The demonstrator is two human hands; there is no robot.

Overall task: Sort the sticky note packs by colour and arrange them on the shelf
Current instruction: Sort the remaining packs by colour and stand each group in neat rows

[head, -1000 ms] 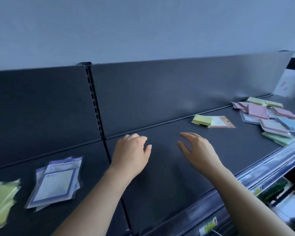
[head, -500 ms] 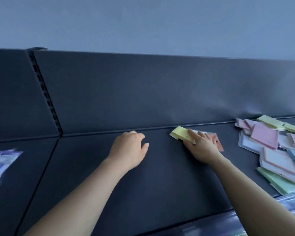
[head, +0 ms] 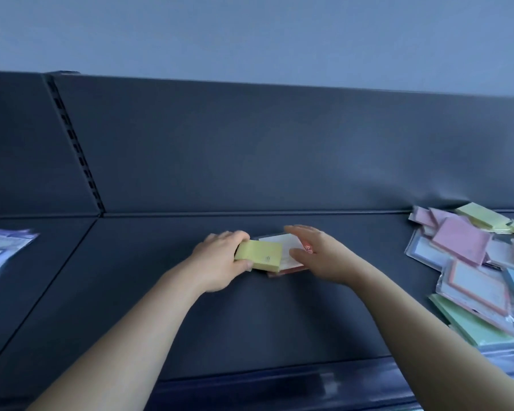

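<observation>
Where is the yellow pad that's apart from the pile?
Head view, middle of the shelf: the left hand grips the yellow pad, which overlaps the left edge of a white-faced pack by the right hand, well left of the pile.

Wall (head: 250, 34): plain, pale blue-grey, fills the upper view.
Back panel (head: 250, 149): dark grey, matte, upright behind the deck.
Slotted upright (head: 74, 143): black, one column of slots, set between two bays.
Shelf (head: 250, 321): dark grey, flat, in two sections.
Front rail (head: 279, 390): glossy, dark blue.
Light: soft, dim, even.
</observation>
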